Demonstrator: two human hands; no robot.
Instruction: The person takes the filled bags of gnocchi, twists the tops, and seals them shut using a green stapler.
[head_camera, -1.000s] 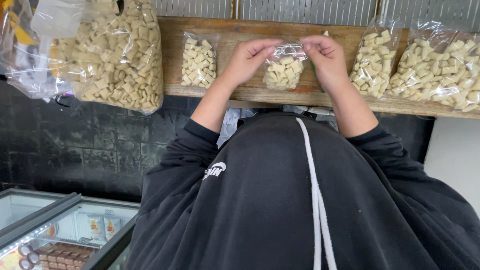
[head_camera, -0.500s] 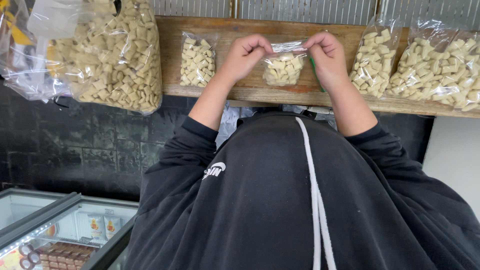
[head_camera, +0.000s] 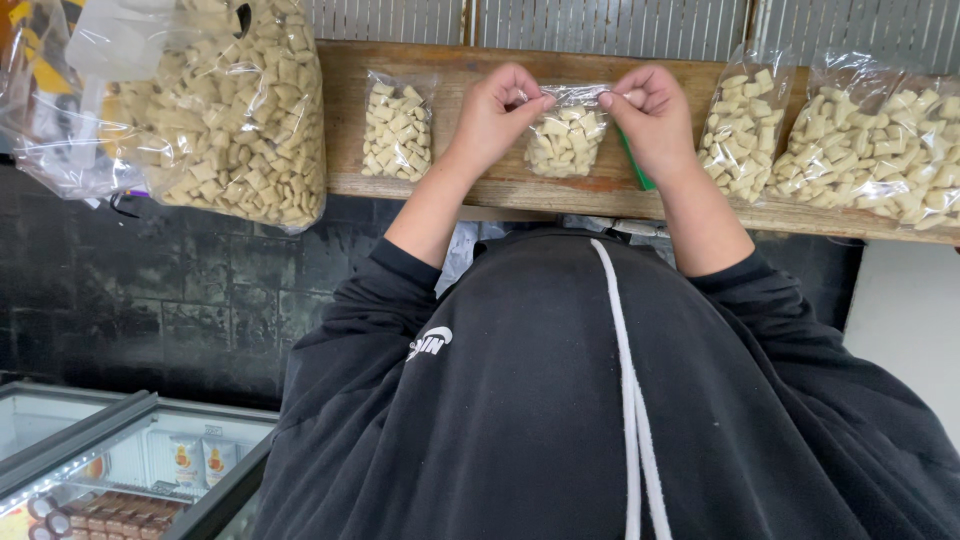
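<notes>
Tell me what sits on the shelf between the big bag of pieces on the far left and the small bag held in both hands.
In the head view, one small sealed clear bag of pale pieces lies there on the wooden shelf.

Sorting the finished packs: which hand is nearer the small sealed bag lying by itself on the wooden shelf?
Left. The left hand is just beside the sealed bag; the right hand is farther off.

Two hands, left hand (head_camera: 497, 112) and right hand (head_camera: 652, 115); one small bag (head_camera: 565, 138) pinched between the fingers. One small bag (head_camera: 397, 128) left of them, two medium bags (head_camera: 741, 125) (head_camera: 880, 150) right. One big bag (head_camera: 232, 120) far left, one worktop (head_camera: 470, 190).
</notes>
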